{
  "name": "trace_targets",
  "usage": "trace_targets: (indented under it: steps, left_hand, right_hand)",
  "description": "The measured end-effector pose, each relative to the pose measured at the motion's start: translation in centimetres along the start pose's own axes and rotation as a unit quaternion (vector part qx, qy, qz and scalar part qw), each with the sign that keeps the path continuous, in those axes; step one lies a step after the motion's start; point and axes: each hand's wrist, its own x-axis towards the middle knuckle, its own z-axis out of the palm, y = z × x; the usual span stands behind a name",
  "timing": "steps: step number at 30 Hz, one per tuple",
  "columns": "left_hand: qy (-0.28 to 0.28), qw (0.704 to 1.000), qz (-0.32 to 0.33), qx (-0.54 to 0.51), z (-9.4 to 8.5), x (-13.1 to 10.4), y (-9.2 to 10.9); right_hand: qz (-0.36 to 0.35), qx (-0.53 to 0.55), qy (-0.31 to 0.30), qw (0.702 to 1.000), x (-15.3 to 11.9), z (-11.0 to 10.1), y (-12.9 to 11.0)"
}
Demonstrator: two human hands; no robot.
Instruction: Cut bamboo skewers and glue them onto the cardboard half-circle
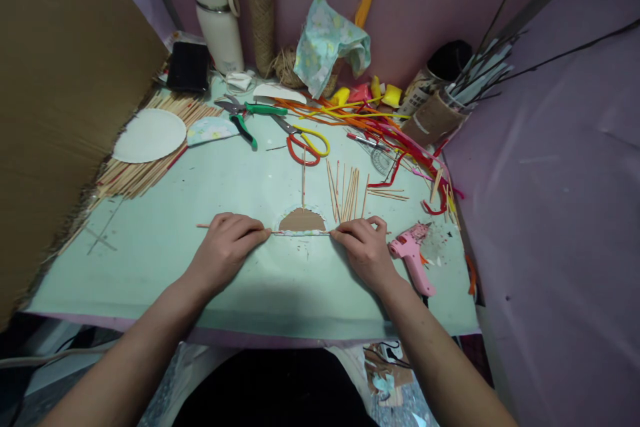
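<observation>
A half-round cardboard piece [302, 221] lies mid-table, edged with pale floral cloth. Its straight side faces me, and a thin wooden stick [202, 225] runs along it. My left hand [226, 243] pinches the stick just left of the piece. My right hand [364, 247] is closed on it at the right corner, its fingertips touching the cloth edge. Another thin stick [303, 177] stands out from the middle of the curved side. Beyond my right hand, several short sticks [351, 193] lie loose. A pink glue gun [413, 257] rests close to the right wrist.
Red-and-yellow scissors [309, 145], green pruners [246, 110] and a white oval [150, 135] on a bundle of long sticks [145, 177] lie farther back. A white bottle [217, 20], a twine roll [260, 13] and tubes with twigs [435, 110] stand behind. Cardboard walls the left.
</observation>
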Motion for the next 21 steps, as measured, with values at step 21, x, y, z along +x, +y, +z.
trace_targets:
  steps: [21]
  left_hand:
    - [0.003, 1.0, -0.001, 0.001, 0.02, -0.03, 0.01]
  right_hand:
    - [0.007, 0.003, -0.009, 1.0, -0.02, -0.09, -0.04]
